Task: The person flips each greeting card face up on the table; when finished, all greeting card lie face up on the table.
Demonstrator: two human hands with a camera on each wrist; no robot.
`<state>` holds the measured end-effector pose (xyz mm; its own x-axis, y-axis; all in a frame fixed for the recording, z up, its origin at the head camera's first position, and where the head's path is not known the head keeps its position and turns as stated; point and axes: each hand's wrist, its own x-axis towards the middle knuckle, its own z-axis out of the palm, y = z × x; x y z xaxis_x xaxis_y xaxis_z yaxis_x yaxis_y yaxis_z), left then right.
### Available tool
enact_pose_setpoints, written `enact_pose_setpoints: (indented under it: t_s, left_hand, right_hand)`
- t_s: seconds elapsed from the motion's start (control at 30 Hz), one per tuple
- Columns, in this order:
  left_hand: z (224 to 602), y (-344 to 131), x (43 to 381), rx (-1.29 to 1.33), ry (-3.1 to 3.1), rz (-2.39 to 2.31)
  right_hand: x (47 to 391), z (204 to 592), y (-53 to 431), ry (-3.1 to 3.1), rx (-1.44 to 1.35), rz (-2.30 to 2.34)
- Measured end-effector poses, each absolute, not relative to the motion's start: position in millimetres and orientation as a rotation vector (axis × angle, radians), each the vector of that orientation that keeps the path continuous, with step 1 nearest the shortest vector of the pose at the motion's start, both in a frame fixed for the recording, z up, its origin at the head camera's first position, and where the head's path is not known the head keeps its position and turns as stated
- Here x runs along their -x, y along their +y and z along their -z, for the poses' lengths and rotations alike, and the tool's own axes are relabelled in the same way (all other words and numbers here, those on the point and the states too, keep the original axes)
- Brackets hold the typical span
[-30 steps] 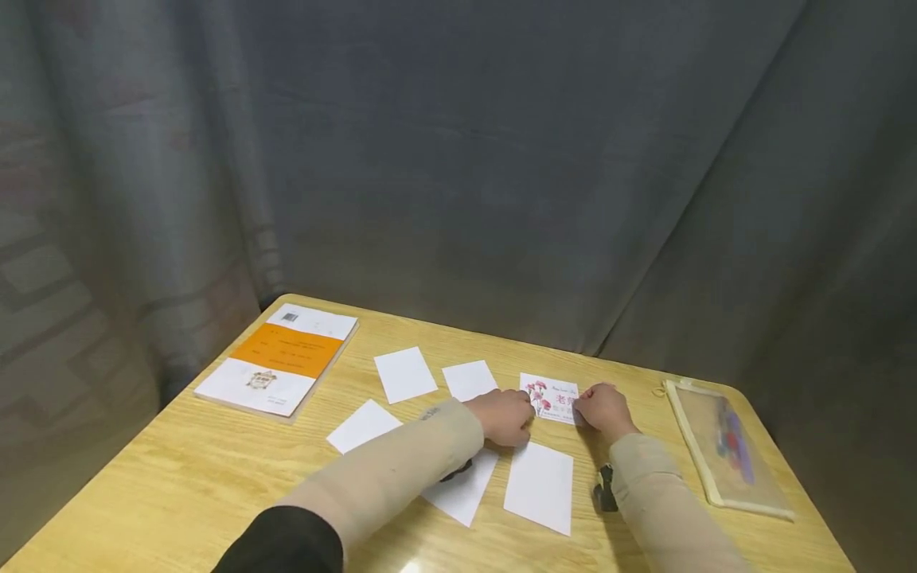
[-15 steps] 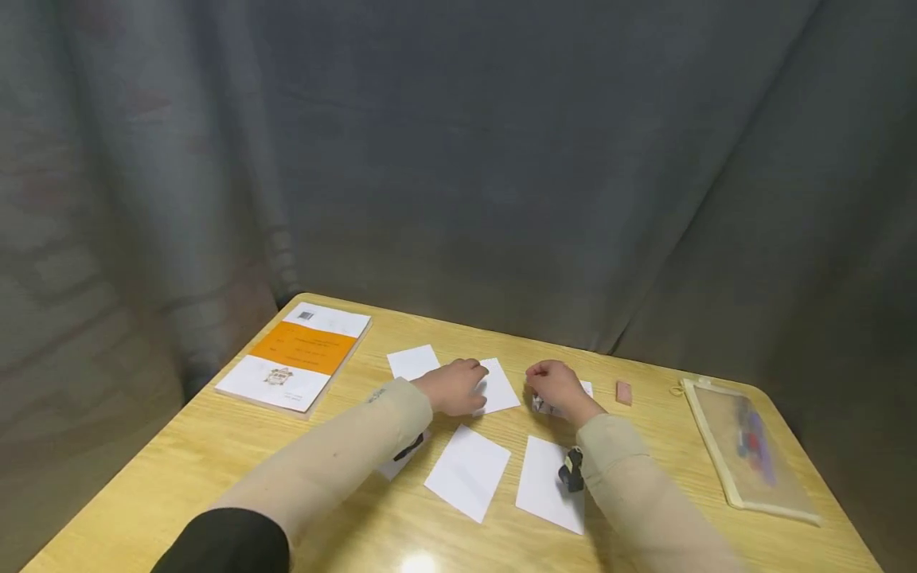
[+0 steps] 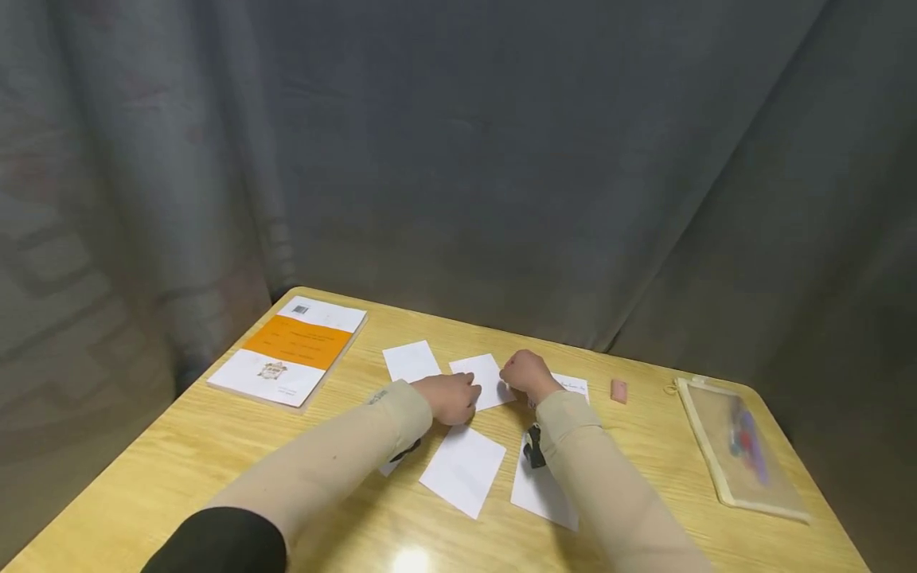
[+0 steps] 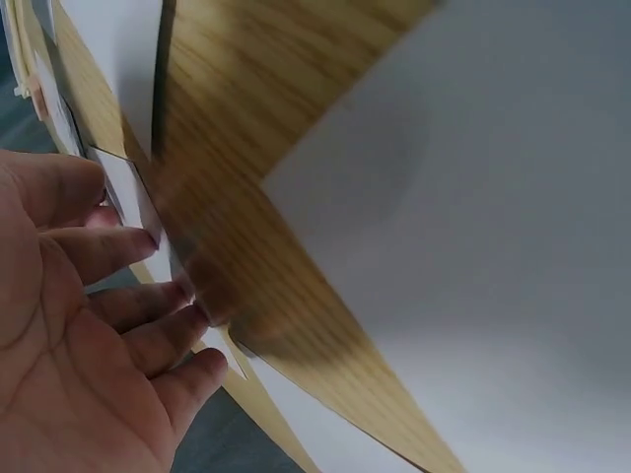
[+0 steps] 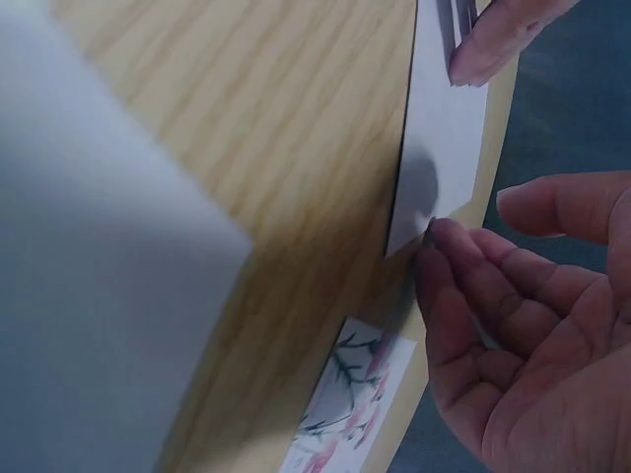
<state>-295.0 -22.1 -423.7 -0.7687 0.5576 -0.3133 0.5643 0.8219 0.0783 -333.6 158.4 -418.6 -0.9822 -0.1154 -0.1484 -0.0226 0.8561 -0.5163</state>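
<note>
White card [image 3: 490,378], right hand [image 3: 528,374] at edge, tabletop [image 3: 652,446] alongside

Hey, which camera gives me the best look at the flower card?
The right wrist view: it shows the flower card close up, with pink and green print, though cut off at the bottom. In the head view the right hand and sleeve cover much of it. I can't make out its flowers in the left wrist view.

A plain white card [image 3: 487,379] lies flat between the hands [image 3: 528,374]
</note>
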Motion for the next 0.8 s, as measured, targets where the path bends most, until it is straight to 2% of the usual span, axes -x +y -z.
enact_pose_setpoints:
  t_s: [0.2,0.47,0.8]
  left_hand:
    - [415,-26,294,-0.813,2.694,0.009]
    - [416,-24,299,-0.786,2.681,-0.031]
    - [414,-37,304,-0.948,2.774,-0.081]
  right_hand:
    - [341,413,151,2.794,0.051,0.868]
    - [339,420,158,2.514,-0.140,1.350]
    - [333,415,175,2.256,-0.199,1.665]
